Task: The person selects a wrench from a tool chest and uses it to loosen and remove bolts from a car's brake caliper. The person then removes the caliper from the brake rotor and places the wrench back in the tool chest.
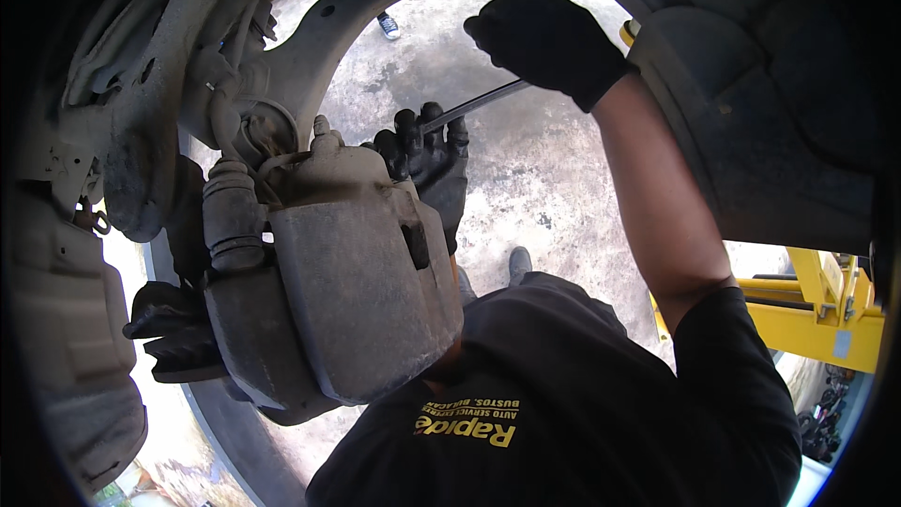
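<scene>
My right hand (pixel 554 47), in a black glove, is closed around one end of a slim metal wrench (pixel 483 103), up and to the right of a brake caliper (pixel 366 291). Lower down, my left hand (pixel 439 169), gloved as well, curls its fingers about the wrench's other end, just behind the caliper's right edge. The caliper partly hides that hand and its forearm. Dusty and grey, the caliper body fills the middle of the view. A ribbed rubber boot (pixel 233 216) sits at its left, and a bleeder nipple (pixel 322 127) sticks up on top.
A thick suspension arm (pixel 328 38) curves above the caliper. Dark wheel-arch lining (pixel 751 122) borders the right side. Yellow lift parts (pixel 817 319) stand at lower right. Stained concrete floor (pixel 554 178) lies below, and someone's shoe (pixel 389 26) shows at the far side.
</scene>
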A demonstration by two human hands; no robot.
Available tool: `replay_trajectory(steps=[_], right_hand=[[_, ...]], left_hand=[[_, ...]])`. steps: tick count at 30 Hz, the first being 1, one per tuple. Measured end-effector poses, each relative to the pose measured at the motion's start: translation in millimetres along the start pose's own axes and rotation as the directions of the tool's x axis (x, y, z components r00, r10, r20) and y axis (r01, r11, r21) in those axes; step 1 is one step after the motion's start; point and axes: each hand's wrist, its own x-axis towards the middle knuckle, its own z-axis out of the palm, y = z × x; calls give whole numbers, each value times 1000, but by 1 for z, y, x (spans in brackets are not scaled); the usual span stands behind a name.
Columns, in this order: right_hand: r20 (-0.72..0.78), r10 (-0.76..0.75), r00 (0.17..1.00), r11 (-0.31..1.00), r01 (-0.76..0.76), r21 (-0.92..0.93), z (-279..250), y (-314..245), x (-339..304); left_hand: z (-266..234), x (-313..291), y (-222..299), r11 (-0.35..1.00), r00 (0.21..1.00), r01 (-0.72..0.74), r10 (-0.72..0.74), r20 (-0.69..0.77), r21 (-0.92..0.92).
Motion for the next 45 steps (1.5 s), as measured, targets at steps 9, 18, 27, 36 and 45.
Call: replay_trajectory(steps=[9, 18, 27, 36, 45], right_hand=[[-48, 23, 999, 881, 3, 473, 79, 14, -36], [613, -162, 774, -331, -627, 705, 166, -50, -139], [764, -111, 635, -417, -728, 545, 129, -32, -166], [845, 4, 534, -374, -783, 497, 121, 5, -223], [872, -17, 489, -266, -843, 467, 118, -17, -246]], left_hand=[[1, -9, 6, 969, 927, 71, 23, -375, 235], [-21, -22, 18, 911, 964, 118, -10, -264, 395], [-19, -23, 12, 935, 956, 120, -18, -293, 335], [-22, -30, 5, 869, 951, 288, -309, 12, -401], [-34, -8, 15, 909, 929, 341, -288, 233, -239]])
